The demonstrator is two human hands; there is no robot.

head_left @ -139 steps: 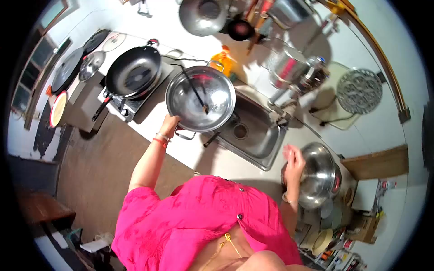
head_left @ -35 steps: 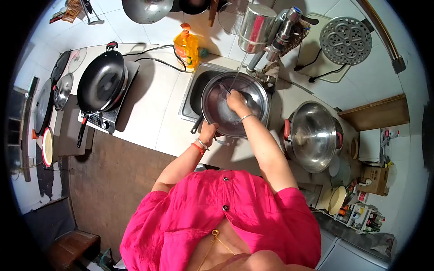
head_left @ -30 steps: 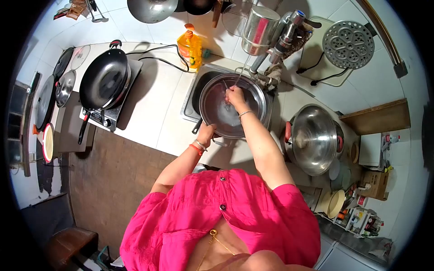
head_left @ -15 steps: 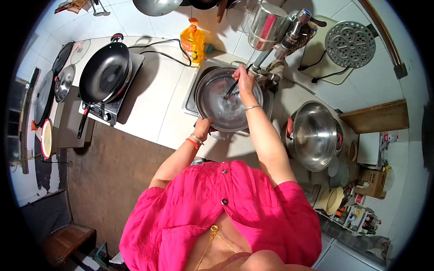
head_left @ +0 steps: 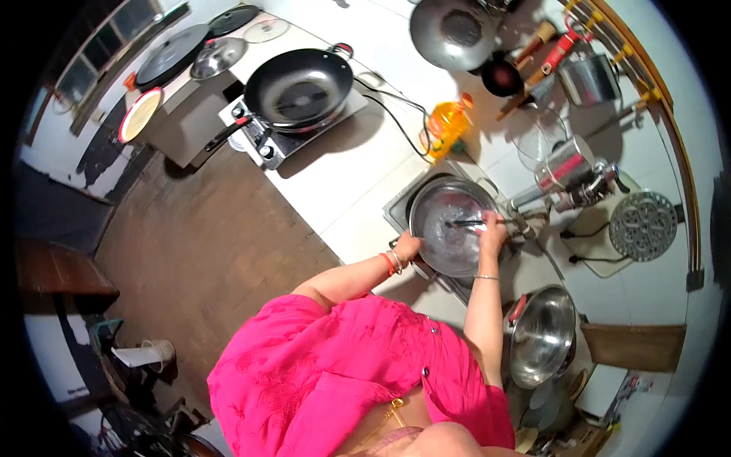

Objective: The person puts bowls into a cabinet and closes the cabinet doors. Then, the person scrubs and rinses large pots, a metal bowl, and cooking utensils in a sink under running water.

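Observation:
A round dark grey pan sits over the sink, with wet-looking, shiny patches inside it. My left hand is closed on the pan's near left rim. Thin black chopsticks are pinched in my right hand, over the pan's right side, and their tips point left to the middle of the pan. The faucet stands just behind my right hand.
A black wok rests on an induction cooker at upper left. A yellow detergent bottle stands behind the sink. To the right is a large steel pot. Pans and utensils, including a grey wok, hang on the wall.
The view has swung left and tilted, so the pan, sink and both hands now appear further right and lower. The chopsticks lie more level. Both hands keep their holds.

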